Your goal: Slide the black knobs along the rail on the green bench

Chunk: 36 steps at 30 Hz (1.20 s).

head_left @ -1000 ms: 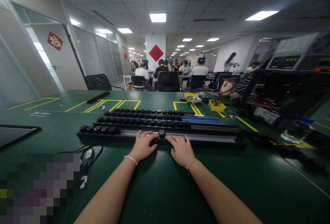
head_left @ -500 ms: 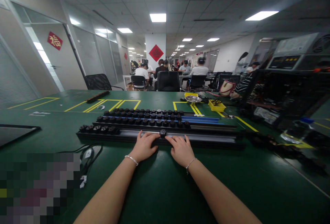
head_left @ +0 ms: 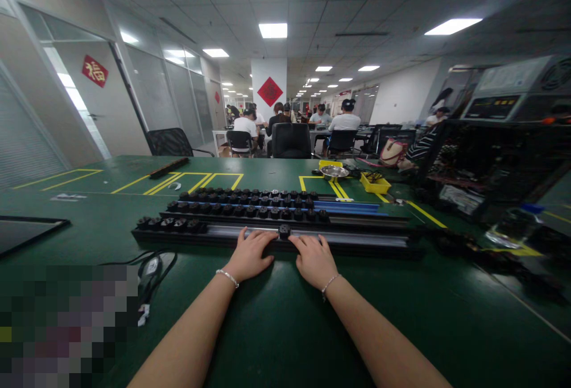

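Observation:
A small black block, like a plug-in socket module [head_left: 284, 231], sits in the silvery channel of the nearest black rail [head_left: 357, 240]. My left hand [head_left: 252, 252] lies on the rail's front edge, fingers spread and index fingertip close to the block's left side. From the other side, my right hand [head_left: 314, 258] rests on the rail with its fingers apart, the index fingertip at the block's right side. Whether both fingertips touch it I cannot tell. Several similar black blocks [head_left: 172, 224] stand in a row at the rail's left end.
Behind lie more rails [head_left: 348, 207] with rows of black blocks. A metal bowl [head_left: 334, 172] and a yellow tray [head_left: 375, 184] stand at the back right. Cables [head_left: 156, 272] lie at the left, near a dark flat panel [head_left: 27, 230]. A black open rack [head_left: 464, 168] rises at the right.
The black block between my fingertips has shifted slightly to the right along the rail. My right index finger has moved a little right with it; both hands otherwise stay in place.

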Tool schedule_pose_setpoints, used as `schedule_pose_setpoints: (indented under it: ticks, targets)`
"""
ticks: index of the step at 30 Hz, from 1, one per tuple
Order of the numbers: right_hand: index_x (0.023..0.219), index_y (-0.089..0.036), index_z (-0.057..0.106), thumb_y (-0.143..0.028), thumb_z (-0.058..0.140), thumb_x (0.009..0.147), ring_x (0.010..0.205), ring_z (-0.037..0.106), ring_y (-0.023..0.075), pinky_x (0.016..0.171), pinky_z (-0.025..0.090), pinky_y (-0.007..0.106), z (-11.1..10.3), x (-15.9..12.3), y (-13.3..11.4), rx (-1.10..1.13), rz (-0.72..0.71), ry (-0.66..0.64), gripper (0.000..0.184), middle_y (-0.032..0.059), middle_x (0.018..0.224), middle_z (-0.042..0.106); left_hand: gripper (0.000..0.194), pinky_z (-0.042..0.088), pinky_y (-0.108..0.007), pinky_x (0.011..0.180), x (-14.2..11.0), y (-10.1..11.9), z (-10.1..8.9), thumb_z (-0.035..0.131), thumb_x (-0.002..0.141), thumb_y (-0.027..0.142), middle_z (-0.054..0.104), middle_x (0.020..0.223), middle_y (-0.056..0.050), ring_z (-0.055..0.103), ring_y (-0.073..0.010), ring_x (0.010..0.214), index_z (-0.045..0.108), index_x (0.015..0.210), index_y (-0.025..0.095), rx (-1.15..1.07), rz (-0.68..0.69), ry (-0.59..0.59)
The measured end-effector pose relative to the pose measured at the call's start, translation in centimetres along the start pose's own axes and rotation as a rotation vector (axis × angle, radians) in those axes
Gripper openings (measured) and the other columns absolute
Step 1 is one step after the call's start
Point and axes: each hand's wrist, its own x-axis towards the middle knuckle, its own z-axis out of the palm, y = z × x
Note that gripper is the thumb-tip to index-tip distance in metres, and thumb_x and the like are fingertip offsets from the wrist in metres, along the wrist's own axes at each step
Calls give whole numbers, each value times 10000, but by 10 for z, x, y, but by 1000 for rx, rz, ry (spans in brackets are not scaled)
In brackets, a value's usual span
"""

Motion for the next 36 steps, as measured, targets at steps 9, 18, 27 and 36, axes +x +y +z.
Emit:
schedule_pose_setpoints:
  ticks: [9, 18, 27, 36]
  targets:
    - [1234, -265, 497, -180, 436, 783, 1047, 468, 194, 966, 216, 349, 3, 0, 5, -16, -12, 41, 464, 56, 1127, 589, 555, 32, -562, 1069, 0, 0, 1, 591, 718, 294, 540, 1277, 9, 426, -236, 1200, 412, 1241, 346, 14, 7, 0]
    - [1212, -229, 524, -170, 433, 788, 991, 483, 191, 919, 262, 314, 3, 0, 9, -40, -14, 66, 437, 69, 1067, 604, 556, 29, -552, 1075, 0, -1, 0, 586, 719, 292, 532, 1284, 9, 424, -231, 1203, 409, 1244, 341, 14, 7, -9]
    - [1187, -231, 536, -170, 420, 795, 952, 485, 189, 894, 275, 310, 1, 0, 11, -84, 8, 65, 414, 74, 1024, 610, 545, 39, -550, 1073, 0, -2, 1, 580, 724, 297, 536, 1283, 13, 427, -229, 1204, 410, 1240, 346, 27, 8, -10]
    - [1163, -217, 541, -166, 436, 780, 983, 468, 193, 907, 271, 308, 1, -1, 13, -69, 5, 78, 401, 74, 1008, 602, 542, 33, -549, 1074, 0, -2, 1, 579, 727, 295, 538, 1280, 14, 425, -223, 1208, 411, 1240, 345, 20, 12, -7]
